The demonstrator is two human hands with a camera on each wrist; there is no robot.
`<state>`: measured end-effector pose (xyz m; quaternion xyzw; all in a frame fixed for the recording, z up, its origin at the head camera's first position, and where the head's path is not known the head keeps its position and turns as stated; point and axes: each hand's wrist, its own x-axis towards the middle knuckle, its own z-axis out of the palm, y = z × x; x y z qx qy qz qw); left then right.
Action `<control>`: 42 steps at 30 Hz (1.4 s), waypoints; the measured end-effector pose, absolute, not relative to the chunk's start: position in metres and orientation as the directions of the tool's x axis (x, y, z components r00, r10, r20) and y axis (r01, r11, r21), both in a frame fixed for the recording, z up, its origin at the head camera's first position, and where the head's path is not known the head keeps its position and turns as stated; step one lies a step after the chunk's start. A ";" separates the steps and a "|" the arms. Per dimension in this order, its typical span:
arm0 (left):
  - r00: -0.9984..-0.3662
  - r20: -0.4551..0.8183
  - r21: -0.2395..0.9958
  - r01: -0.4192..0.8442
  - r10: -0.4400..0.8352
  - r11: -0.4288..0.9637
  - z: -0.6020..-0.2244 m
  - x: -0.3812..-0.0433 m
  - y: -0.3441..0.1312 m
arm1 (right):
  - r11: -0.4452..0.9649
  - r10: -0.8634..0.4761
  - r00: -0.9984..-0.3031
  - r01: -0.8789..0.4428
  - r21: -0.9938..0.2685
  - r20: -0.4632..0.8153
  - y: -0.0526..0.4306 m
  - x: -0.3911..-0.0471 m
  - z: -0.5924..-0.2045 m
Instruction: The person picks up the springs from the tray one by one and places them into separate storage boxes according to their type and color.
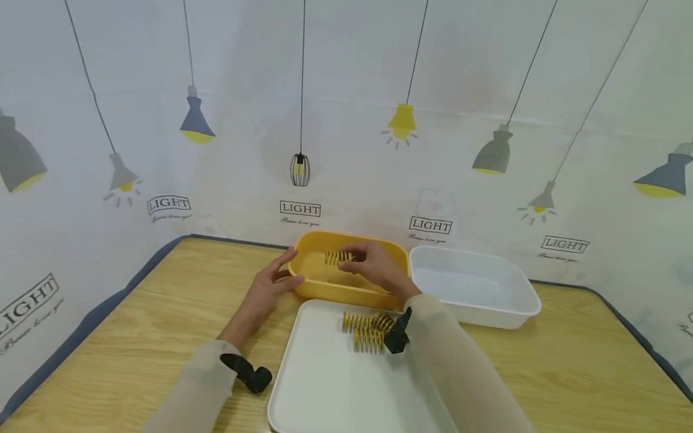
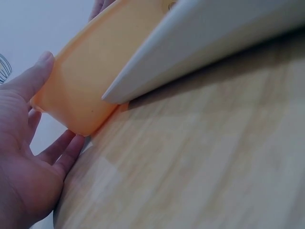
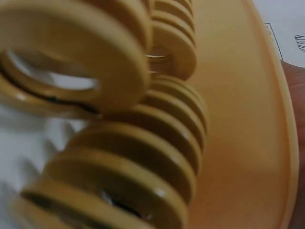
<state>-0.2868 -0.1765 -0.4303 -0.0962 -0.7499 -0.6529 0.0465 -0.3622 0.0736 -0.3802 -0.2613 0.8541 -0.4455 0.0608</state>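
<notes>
My right hand (image 1: 376,264) pinches a yellow coil spring (image 1: 331,258) by its right end, inside the yellow bin (image 1: 346,293). My left hand (image 1: 265,291) holds that bin by its left end, thumb and fingers spread around the corner. In the left wrist view, fingers of the left hand (image 2: 28,143) lie against the bin wall (image 2: 90,81) at the rim and low down. Several more yellow springs (image 1: 369,341) lie on the white tray (image 1: 325,385), beneath my right wrist. The right wrist view shows springs (image 3: 128,148) close up, but not the right hand.
A white bin (image 1: 487,310) stands to the right of the yellow one, against it or nearly so. The tray lies in front of the yellow bin on the wooden table (image 1: 162,307). A lamp-printed curtain (image 1: 357,180) hangs behind the table.
</notes>
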 end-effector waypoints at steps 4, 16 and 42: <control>-0.977 0.201 0.969 0.209 0.068 0.130 -0.428 -0.287 -0.175 | 0.489 -0.505 -0.852 -0.411 -0.770 0.134 0.071 -0.366 -0.380; -0.978 0.196 0.970 0.205 0.074 0.132 -0.430 -0.284 -0.177 | 0.570 -0.517 -0.854 -0.395 -0.721 0.059 0.067 -0.367 -0.386; -0.973 0.217 0.969 0.225 0.084 0.105 -0.433 -0.287 -0.176 | 0.619 -0.436 -0.896 -0.233 -0.750 -0.082 0.068 -0.371 -0.395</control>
